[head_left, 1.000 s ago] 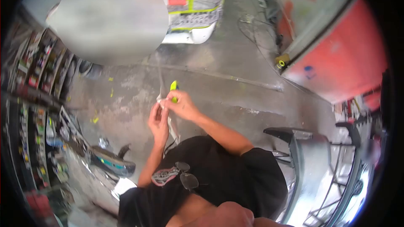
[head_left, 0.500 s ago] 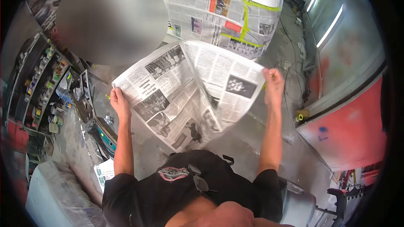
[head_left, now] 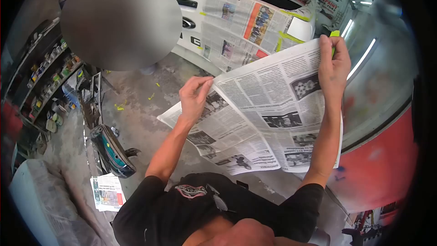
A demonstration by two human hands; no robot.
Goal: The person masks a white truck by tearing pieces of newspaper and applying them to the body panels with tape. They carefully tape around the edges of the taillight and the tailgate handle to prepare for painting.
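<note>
An open sheet of newspaper (head_left: pixel 277 95) hangs in front of my chest, its fold running down near the middle. My left hand (head_left: pixel 195 99) pinches the top edge close to that fold. At the upper right corner, my right hand (head_left: pixel 334 66) grips the paper between thumb and fingers. A bit of yellow-green tape (head_left: pixel 335 33) shows at the right fingertips. Beyond the sheet is a white vehicle panel (head_left: pixel 189 41) with dark lettering, partly covered by taped newspaper (head_left: pixel 236 11).
Shelves of cans and bottles (head_left: pixel 45 73) stand at the left. A dark part with a teal strip (head_left: pixel 114 150) and a newspaper stack (head_left: pixel 108 193) lie near a plastic-covered seat-like shape (head_left: pixel 45 205). Tape scraps (head_left: pixel 119 107) dot the floor. A red panel (head_left: pixel 382 159) is at the right.
My left hand has shifted from the sheet's left corner to its top edge near the fold. The right hand has risen and moved right, tilting the newspaper; more of the vehicle shows.
</note>
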